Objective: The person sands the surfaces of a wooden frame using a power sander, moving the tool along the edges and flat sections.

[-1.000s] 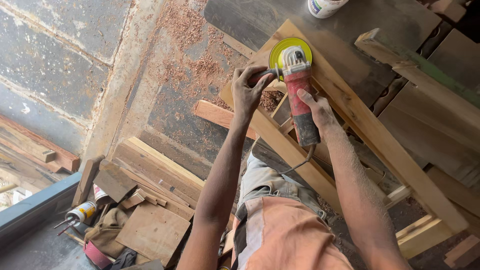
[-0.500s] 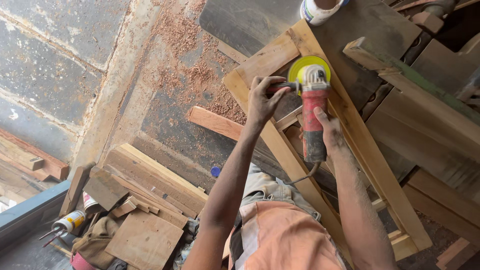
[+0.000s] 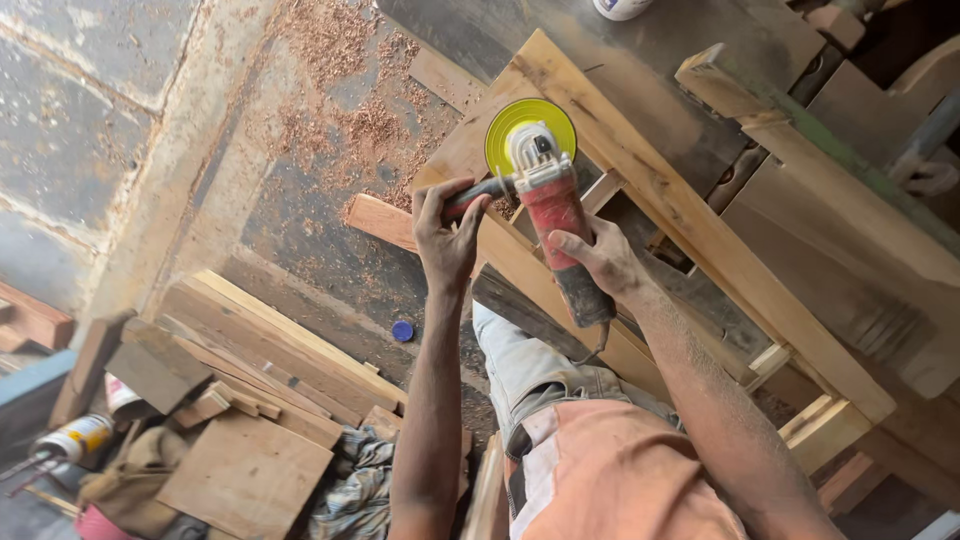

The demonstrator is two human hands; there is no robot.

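Both hands on the grinder, disc over the frame's end

Containers first: a white tub [image 3: 622,8] shows only partly at the top edge of the view, and a spray can [image 3: 72,437] lies on its side on the floor at lower left — I cannot tell what either holds. A small blue cap [image 3: 402,331] sits alone on the floor.

Counting what I hold: one angle grinder [image 3: 545,205], red-bodied, with one yellow-green disc [image 3: 530,132]. My left hand [image 3: 446,232] is curled shut around its dark side handle; my right hand [image 3: 597,262] is wrapped around the red body, fingers closed on it.

The grinder's long axis runs from my right hand up and slightly left, disc end pointing away from me. The disc lies over the near end of the wooden frame [image 3: 690,215], where its long rails meet a cross piece; whether it touches the wood I cannot tell. The frame's rails run diagonally, upper left to lower right.

Sawdust [image 3: 345,90] is spread on the floor beyond the frame — and a stack of boards [image 3: 265,350] lies at left
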